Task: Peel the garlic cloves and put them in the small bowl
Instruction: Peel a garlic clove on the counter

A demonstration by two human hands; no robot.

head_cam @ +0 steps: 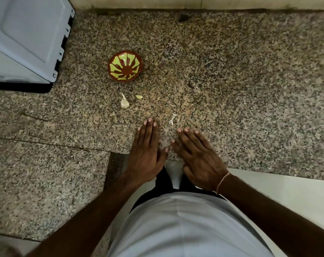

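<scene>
A small red-brown bowl (125, 66) with a yellow-green leaf pattern sits on the speckled granite counter (231, 80); nothing shows inside it. Below it lie a small unpeeled garlic piece with a papery tip (124, 102) and a single pale clove (139, 97). A scrap of white garlic skin (172, 119) lies to the right. My left hand (146, 153) and my right hand (196, 156) rest flat on the counter near its front edge, fingers straight, holding nothing. Both hands are apart from the garlic.
A pale grey-blue appliance (25, 39) with a black base fills the back left corner. A light wall runs along the counter's far edge. A white surface (287, 193) lies at the lower right. My light shirt fills the bottom of the view.
</scene>
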